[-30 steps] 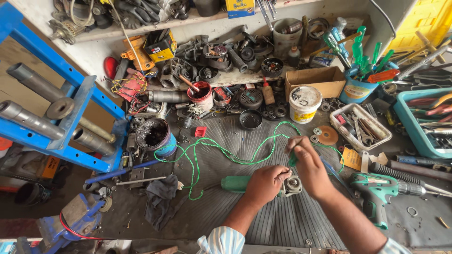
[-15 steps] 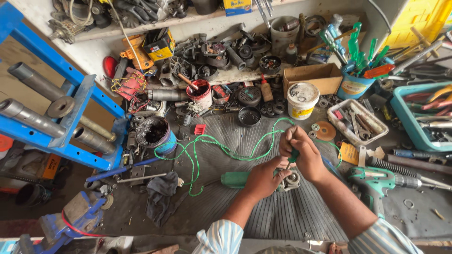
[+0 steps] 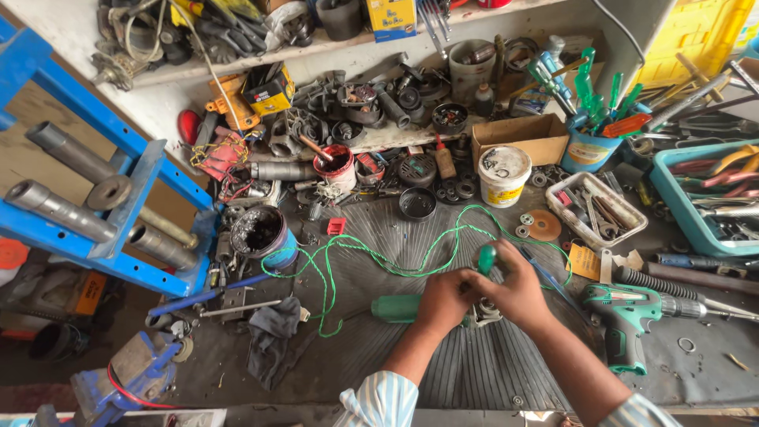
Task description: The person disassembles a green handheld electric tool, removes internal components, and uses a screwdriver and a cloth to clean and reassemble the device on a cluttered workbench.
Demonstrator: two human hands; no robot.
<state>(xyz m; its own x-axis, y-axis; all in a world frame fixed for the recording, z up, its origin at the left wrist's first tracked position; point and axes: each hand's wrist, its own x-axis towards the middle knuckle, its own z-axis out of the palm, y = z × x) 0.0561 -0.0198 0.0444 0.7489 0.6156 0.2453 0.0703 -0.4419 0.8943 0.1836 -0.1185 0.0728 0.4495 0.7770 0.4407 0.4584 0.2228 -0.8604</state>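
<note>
Both forearms reach far over the ribbed mat [image 3: 474, 372], the left hand [image 3: 444, 299] curled around a small metal part [image 3: 484, 315], the right hand [image 3: 518, 291] gripping a green-handled screwdriver [image 3: 486, 258].

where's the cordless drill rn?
Head view, right side of the bench: the green cordless drill lies on the ribbed mat, just right of the right hand and below the white parts tray.

White bucket [image 3: 504, 175] is sitting mid-bench. Cardboard box [image 3: 518, 137] is lying just behind it, blue cup of screwdrivers [image 3: 589, 148] standing to its right, black round part [image 3: 417, 203] lying to its left, orange disc [image 3: 544, 225] lying just right-front, green cordless drill [image 3: 636, 312] lying well right-front.
</note>
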